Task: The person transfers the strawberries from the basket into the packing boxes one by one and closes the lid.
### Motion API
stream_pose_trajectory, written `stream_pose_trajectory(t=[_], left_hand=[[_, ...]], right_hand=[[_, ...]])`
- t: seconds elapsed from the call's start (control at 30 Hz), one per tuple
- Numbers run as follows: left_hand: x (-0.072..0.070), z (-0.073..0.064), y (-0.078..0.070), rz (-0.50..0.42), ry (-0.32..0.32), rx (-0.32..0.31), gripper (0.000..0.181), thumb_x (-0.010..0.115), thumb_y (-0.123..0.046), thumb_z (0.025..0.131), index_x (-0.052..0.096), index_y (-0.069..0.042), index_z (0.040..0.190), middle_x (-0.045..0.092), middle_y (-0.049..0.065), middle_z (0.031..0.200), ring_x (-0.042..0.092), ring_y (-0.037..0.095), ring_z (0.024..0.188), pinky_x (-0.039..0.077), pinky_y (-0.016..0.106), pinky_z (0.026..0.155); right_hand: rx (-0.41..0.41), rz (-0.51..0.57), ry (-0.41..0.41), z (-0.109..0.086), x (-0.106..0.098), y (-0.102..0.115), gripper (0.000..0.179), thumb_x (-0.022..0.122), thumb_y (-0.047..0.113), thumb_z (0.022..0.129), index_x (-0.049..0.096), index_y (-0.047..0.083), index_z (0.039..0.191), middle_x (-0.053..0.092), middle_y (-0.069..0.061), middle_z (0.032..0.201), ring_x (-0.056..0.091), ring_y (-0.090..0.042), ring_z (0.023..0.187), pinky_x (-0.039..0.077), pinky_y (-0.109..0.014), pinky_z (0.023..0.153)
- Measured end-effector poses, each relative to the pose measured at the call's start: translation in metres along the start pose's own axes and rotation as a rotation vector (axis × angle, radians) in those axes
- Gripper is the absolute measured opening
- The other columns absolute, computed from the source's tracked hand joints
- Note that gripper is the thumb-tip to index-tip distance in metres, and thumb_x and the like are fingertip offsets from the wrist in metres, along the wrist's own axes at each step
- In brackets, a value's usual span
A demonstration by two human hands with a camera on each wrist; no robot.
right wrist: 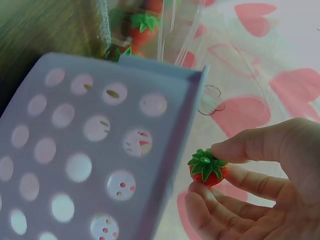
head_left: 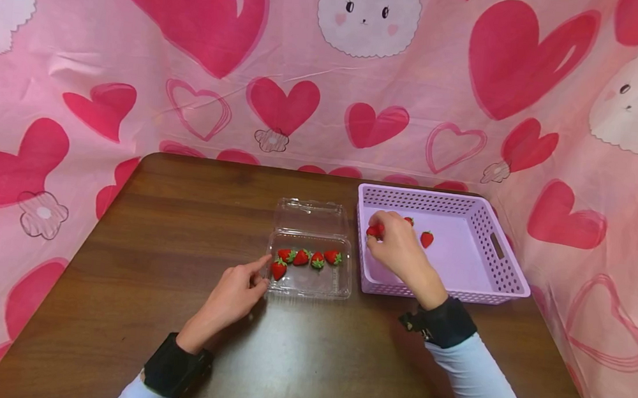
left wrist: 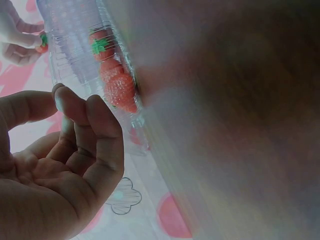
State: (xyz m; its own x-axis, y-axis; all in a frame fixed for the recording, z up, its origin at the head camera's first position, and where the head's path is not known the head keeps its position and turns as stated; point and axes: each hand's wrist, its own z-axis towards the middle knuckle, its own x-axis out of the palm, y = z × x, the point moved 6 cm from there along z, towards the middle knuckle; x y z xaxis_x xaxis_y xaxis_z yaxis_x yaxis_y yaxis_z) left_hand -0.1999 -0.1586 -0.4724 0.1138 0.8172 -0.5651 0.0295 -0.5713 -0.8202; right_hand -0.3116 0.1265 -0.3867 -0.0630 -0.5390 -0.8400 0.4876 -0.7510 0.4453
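My right hand (head_left: 395, 241) reaches over the left part of a lilac basket (head_left: 448, 295) and pinches a strawberry between thumb and fingertips. Green leaves top the held strawberry (right wrist: 209, 172) in the right wrist view. My left hand (head_left: 232, 293) is at the left edge of a clear plastic clamshell box (head_left: 311, 285), index fingertip right at its rim. Its other fingers curl loosely in the left wrist view, holding nothing. Inside the box, several strawberries (head_left: 302, 257) form a back row, with another strawberry (head_left: 279, 269) in front at the left.
Two loose strawberries, one (head_left: 427, 239) nearer the middle and one (head_left: 409, 221) farther back, lie in the basket. The box's lid (head_left: 311, 217) is folded back, away from me. Behind the brown table (head_left: 191, 212) hangs a pink curtain (head_left: 332, 66) with hearts.
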Motion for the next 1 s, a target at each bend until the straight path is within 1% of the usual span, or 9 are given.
stream_pose_trajectory(t=[0.13,0.27,0.5,0.67,1.0], left_hand=[[0.0,0.001,0.0,0.008,-0.004,0.012,0.055,0.065,-0.006,0.099,0.053,0.001,0.153,0.054,0.001,0.07,0.049,0.016,0.048,0.039,0.028,0.047],[0.0,0.001,0.0,0.006,-0.004,0.016,0.055,0.065,-0.005,0.099,0.053,0.001,0.153,0.054,0.001,0.07,0.049,0.016,0.048,0.039,0.028,0.047],[0.001,0.0,0.0,0.003,-0.004,0.014,0.055,0.064,-0.005,0.099,0.053,0.001,0.153,0.055,0.001,0.069,0.049,0.016,0.046,0.04,0.028,0.046],[0.0,0.0,-0.001,0.01,-0.009,0.017,0.055,0.064,-0.005,0.099,0.053,0.001,0.153,0.055,0.0,0.07,0.05,0.016,0.047,0.04,0.028,0.048],[0.0,0.0,-0.001,0.009,0.001,0.002,0.056,0.064,-0.005,0.099,0.052,0.0,0.154,0.055,0.001,0.07,0.05,0.017,0.047,0.04,0.029,0.047]], right_hand=[[0.008,0.011,0.021,0.0,0.004,0.004,0.012,0.072,0.001,0.084,0.069,0.0,0.096,0.06,-0.013,0.084,0.056,-0.03,0.08,0.05,-0.044,0.071],[-0.007,0.018,0.033,0.001,0.008,0.01,0.014,0.072,0.0,0.083,0.069,0.0,0.096,0.061,-0.015,0.085,0.055,-0.029,0.077,0.048,-0.044,0.07],[0.011,0.064,0.099,-0.002,0.015,0.017,0.018,0.075,0.002,0.085,0.069,0.0,0.102,0.063,-0.014,0.095,0.056,-0.025,0.073,0.049,-0.038,0.065],[-0.018,0.072,0.1,-0.003,0.018,0.023,0.018,0.075,0.001,0.084,0.069,0.0,0.1,0.062,-0.014,0.093,0.055,-0.025,0.073,0.049,-0.038,0.065],[-0.025,0.076,0.131,-0.004,0.028,0.033,0.017,0.078,0.001,0.085,0.069,0.003,0.1,0.06,-0.009,0.09,0.055,-0.024,0.078,0.05,-0.037,0.067]])
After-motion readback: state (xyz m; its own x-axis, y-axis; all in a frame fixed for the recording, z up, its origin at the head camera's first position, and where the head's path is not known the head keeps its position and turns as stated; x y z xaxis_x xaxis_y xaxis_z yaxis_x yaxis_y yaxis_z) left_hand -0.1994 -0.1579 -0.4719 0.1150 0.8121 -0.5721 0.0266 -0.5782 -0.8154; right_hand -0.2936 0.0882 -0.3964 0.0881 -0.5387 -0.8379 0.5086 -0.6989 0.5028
